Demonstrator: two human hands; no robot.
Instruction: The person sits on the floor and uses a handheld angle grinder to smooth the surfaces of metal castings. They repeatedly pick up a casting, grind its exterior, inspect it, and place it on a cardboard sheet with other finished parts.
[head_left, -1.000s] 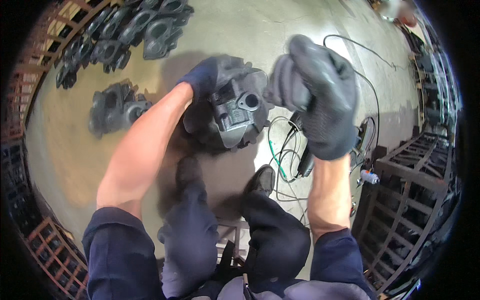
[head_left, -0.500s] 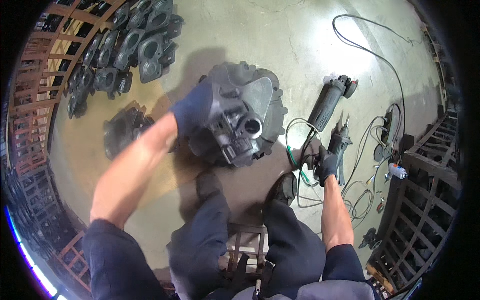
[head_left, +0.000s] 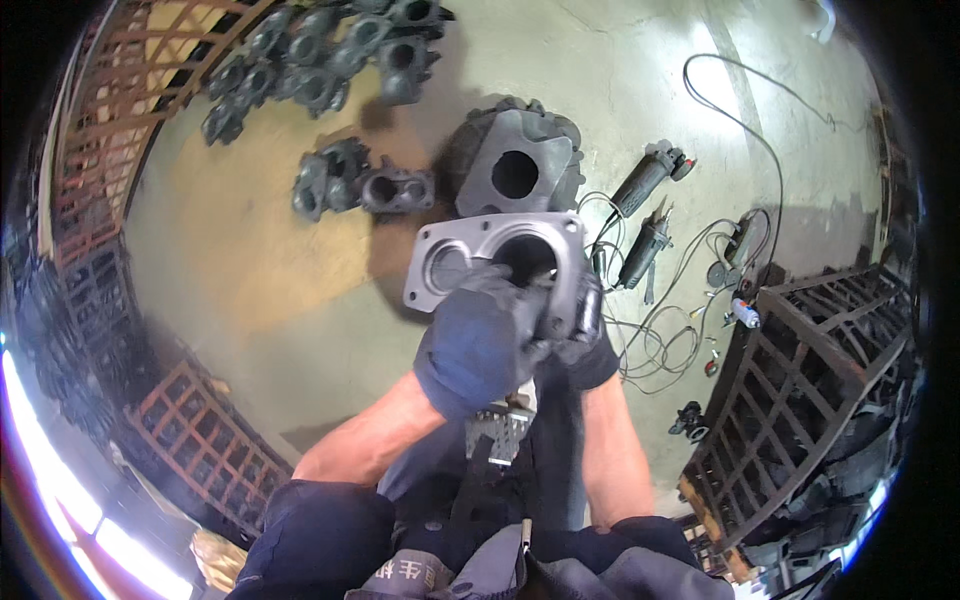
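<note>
At centre, left hand (head_left: 473, 342) and right hand (head_left: 587, 356) apparently grip one two-bore casting (head_left: 482, 248).

The grey two-holed casting (head_left: 487, 241) seems slightly tilted.

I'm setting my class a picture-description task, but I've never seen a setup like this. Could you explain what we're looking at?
There is no machine doing the work: these are a person's own gloved hands. The view comes from a wide fisheye camera worn on the head, looking down, so straight edges bend near the rim. The left hand and right hand together hold a gray metal part with two round openings and small holes near its edge. Just beyond it is a larger dark casting with one round hole. On the floor, more dark castings lie at upper left, and two handheld tools lie to the right.
</note>
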